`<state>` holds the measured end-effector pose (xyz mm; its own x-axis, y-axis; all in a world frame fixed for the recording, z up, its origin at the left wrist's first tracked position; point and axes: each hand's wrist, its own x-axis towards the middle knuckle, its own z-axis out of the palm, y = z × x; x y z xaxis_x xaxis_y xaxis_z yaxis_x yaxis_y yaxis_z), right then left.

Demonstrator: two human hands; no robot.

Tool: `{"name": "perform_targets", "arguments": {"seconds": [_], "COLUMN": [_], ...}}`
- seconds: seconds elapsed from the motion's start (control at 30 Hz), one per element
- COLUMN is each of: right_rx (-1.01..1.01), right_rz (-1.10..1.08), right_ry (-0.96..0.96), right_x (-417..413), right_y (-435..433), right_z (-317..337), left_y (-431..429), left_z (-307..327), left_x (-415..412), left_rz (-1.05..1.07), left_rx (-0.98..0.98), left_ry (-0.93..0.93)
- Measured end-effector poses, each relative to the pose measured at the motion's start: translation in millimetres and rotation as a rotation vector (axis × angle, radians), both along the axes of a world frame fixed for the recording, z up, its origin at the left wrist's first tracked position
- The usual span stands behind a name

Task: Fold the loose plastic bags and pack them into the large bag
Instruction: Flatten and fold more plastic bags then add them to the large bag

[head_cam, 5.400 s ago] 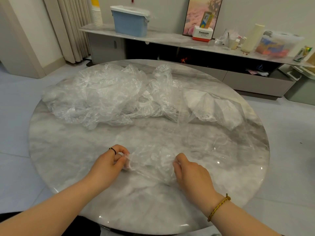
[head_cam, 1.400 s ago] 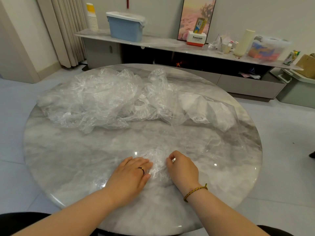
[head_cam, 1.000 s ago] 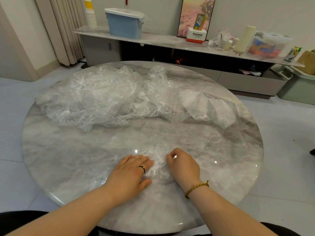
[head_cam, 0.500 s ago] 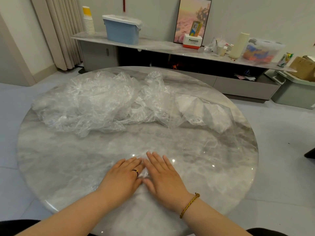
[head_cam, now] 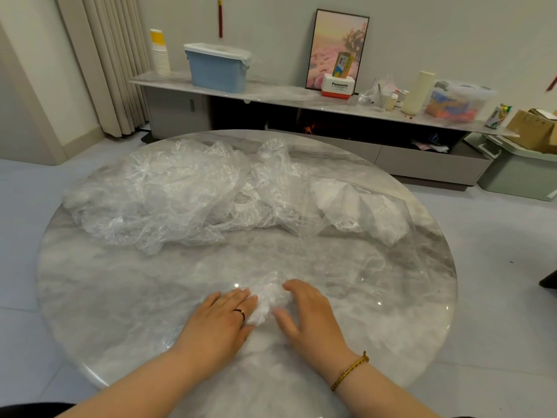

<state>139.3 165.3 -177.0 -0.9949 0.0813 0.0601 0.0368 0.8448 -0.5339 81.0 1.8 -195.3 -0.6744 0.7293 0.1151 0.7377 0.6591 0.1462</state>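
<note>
A small folded clear plastic bag (head_cam: 266, 300) lies on the round marble table (head_cam: 120, 297) near its front edge. My left hand (head_cam: 223, 319) lies flat with straight fingers against the bag's left side. My right hand (head_cam: 307, 312) hovers over its right side with fingers spread and loosely bent. A heap of crumpled clear plastic bags (head_cam: 168, 200) covers the far left and middle of the table. A large clear bag (head_cam: 361, 212) spreads over the right half, with folded white bags inside it at the back.
Behind the table runs a low marble-topped cabinet (head_cam: 271, 98) with a blue bin (head_cam: 217, 70), stacked paper cups (head_cam: 159, 52), a picture and boxes. A green-grey bin (head_cam: 518, 173) stands on the floor at right. Curtains hang at back left.
Both hands pressed flat over the small folded bag half a second ago; now my right hand has lifted and moved right, uncovering the bag between the hands. The heap has not moved.
</note>
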Motion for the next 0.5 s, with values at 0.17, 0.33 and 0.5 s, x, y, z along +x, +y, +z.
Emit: {"name": "perform_targets", "arguments": {"seconds": [0.17,0.33,0.5], "right_rx": [-0.557,-1.018,-1.058], "right_rz": [-0.382,-0.324,-0.296], "right_ry": [-0.327,-0.470,-0.259], "right_x": [-8,-6,-9], "right_y": [5,-8,-16], "right_z": [24,32,30], "left_y": [1,10,18], "left_z": [10,6,10], "left_x": [1,8,19], "left_rz": [0.118,0.252,0.175], "left_rx": [0.143,0.302,0.346], "left_ry": [-0.090,-0.148,-0.203]}}
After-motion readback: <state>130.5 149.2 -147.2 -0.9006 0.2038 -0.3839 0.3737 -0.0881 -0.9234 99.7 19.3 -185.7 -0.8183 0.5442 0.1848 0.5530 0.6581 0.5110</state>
